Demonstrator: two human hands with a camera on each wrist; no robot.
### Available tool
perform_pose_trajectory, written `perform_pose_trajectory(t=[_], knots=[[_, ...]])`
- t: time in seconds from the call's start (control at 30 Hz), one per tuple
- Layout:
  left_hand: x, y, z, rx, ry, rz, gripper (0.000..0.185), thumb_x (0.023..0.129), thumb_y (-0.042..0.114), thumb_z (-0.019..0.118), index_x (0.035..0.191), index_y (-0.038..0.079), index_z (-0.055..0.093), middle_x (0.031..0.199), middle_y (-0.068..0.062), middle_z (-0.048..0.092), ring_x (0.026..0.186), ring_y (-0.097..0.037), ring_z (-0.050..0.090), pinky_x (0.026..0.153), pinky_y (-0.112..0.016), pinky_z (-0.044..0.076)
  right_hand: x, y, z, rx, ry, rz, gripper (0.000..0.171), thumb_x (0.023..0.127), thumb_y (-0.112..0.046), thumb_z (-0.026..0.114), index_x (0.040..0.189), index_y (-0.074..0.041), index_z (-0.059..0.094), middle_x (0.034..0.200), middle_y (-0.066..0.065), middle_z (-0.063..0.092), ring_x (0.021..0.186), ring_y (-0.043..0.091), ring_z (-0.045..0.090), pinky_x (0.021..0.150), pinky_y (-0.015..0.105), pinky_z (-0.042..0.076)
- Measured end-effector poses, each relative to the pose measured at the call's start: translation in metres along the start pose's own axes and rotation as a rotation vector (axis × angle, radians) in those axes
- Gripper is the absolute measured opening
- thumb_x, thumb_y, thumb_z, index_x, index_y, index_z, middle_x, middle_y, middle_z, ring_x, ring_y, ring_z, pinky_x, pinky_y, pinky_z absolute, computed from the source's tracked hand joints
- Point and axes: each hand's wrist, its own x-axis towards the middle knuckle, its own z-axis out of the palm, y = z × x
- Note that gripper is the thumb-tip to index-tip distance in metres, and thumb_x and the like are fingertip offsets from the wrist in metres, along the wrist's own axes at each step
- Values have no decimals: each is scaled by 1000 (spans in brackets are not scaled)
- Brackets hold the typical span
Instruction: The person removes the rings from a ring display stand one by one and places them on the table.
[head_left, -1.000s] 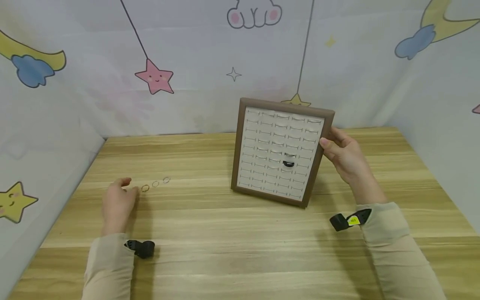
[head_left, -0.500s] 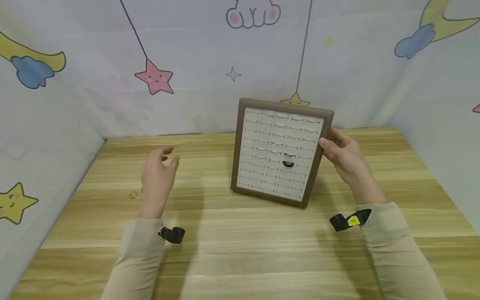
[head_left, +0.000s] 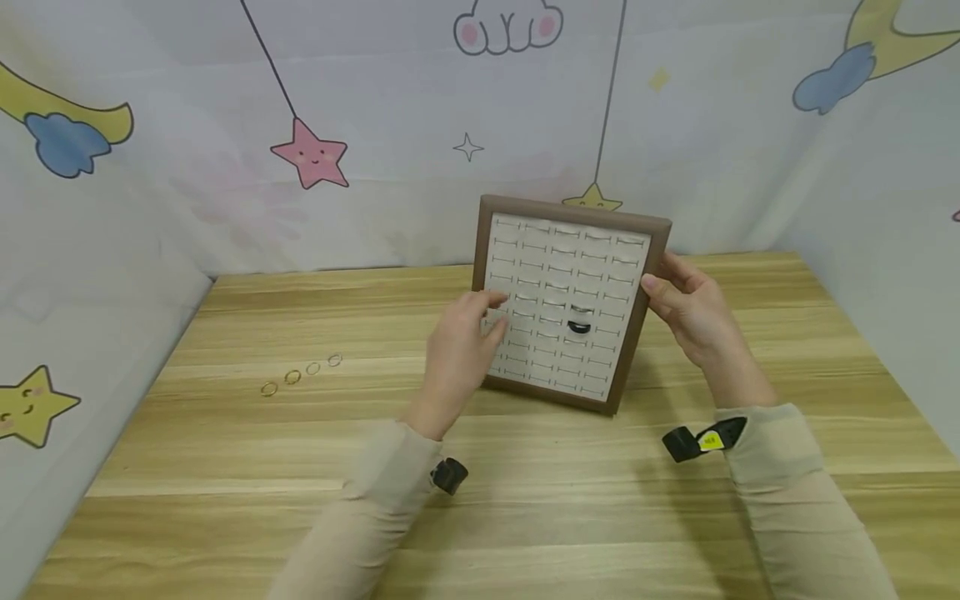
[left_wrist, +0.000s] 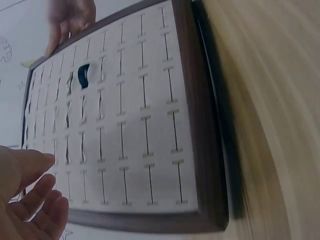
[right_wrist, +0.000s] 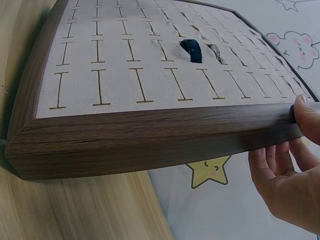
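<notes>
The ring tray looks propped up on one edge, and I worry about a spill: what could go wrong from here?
1. The ring tray stands tilted on its lower edge, steadied only by the right hand; a push from the left hand could tip it.
2. The dark ring sits in a slot on the tilted face and might slide out.
3. The loose rings lie beside the left sleeve and could be swept away.

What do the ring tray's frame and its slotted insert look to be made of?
The frame looks like wood or a wood-grain laminate, dark brown and matt: streaked grain runs along it, though the look cannot settle which. The insert seems a pale suede-like or velvety fabric over padding, judging by its soft, dull surface and the slits cut into it.
</notes>
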Motion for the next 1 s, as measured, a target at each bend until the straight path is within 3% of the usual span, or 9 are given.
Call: perform_pose_trajectory(t=[0.2, 0.57, 1.0], knots=[[-1, 22, 23, -9, -68, 100, 23, 90, 13, 66, 113, 11, 66, 107, -4, 68, 99, -19, 63, 79, -29, 55, 1, -1, 0, -6, -3, 2, 80, 89, -7, 64, 151, 3, 13, 112, -3, 47, 91, 0, 59, 84, 11, 51], [1, 41, 48, -27, -158, 79, 24, 91, 21, 65, 114, 17, 66, 113, 1, 68, 99, -14, 63, 79, -23, 53, 0, -2, -1, 11, 3, 16, 79, 89, -7, 64, 151, 1, 16, 113, -4, 48, 92, 1, 58, 84, 11, 51], [1, 44, 54, 24, -161, 39, 17, 91, 25, 65, 107, 20, 67, 109, 4, 65, 95, -12, 61, 70, -20, 49, 0, -1, -1, 16, 4, 19, 79, 89, -7, 64, 151, 1, 16, 113, -4, 48, 91, 1, 59, 84, 11, 51]])
